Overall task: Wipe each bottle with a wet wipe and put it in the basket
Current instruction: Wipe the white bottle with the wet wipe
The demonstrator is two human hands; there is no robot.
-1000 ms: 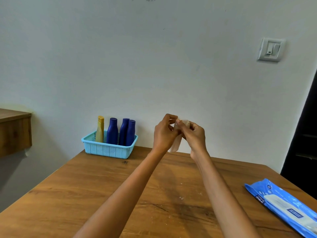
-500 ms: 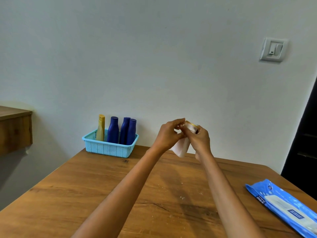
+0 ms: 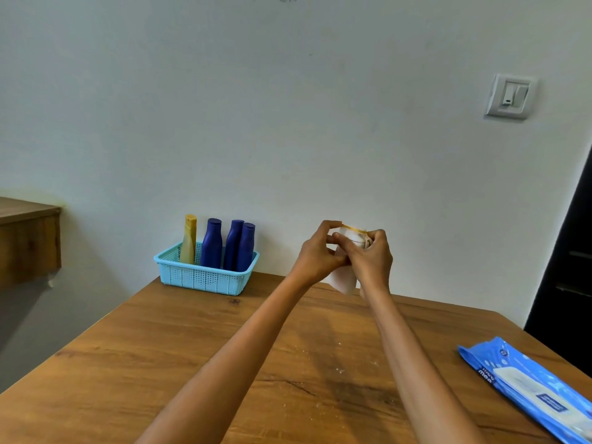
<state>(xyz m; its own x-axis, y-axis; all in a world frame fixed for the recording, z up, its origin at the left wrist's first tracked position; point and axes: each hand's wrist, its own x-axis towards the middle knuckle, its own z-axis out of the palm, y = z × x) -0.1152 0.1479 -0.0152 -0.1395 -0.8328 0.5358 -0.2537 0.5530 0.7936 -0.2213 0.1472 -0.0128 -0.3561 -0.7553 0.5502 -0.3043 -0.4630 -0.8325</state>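
Both hands have risen a little since the earlier frames, and the yellow-edged top of the held object now shows more plainly above the knuckles.

Most of that object is hidden: only a pale body with a thin yellow rim is visible between the two hands, so its shape cannot be made out fully. It appears to be a small bottle (image 3: 352,234) wrapped in a white wet wipe (image 3: 343,281), whose loose end hangs below the hands. The palms are turned away from the camera.

The left hand (image 3: 315,256) has its fingers (image 3: 330,225) curled, with the thumb and forefinger pinching the top edge of the bottle. The right hand (image 3: 371,259) has its fingers curled round the bottle and the wipe from the other side. The two hands touch each other, held in the air above the wooden surface (image 3: 224,363), near the wall.

To the left, at the far edge of the surface, a light blue basket (image 3: 205,277) holds one yellow bottle (image 3: 189,238) and three dark blue bottles (image 3: 229,243), all upright. The held bottle is well apart from the basket, to its right.

A blue pack of wipes (image 3: 528,386) lies at the right edge, partly cut off by the frame.
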